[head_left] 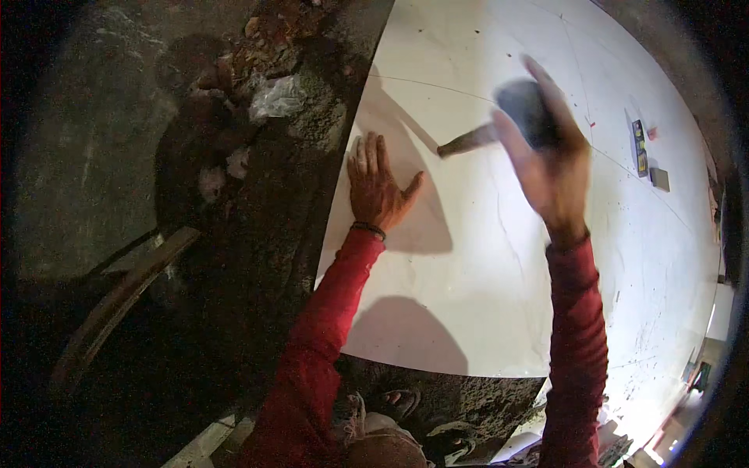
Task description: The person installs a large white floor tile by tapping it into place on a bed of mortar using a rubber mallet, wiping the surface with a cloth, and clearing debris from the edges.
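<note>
My left hand (380,179) lies flat on a large white, marble-veined tile (437,288) near its left edge, fingers apart. Above and to the right of it, my right hand (550,168), blurred, grips a mallet by its dark head (524,109). The mallet's wooden handle (468,142) points left over the tile, and shadows fall beside it.
Dark, rough floor (234,296) with rubble and a crumpled plastic bag (277,95) borders the tile's left. A long strip (129,304) lies at lower left. On more tile at the right are a level (640,147) and a small grey block (659,179).
</note>
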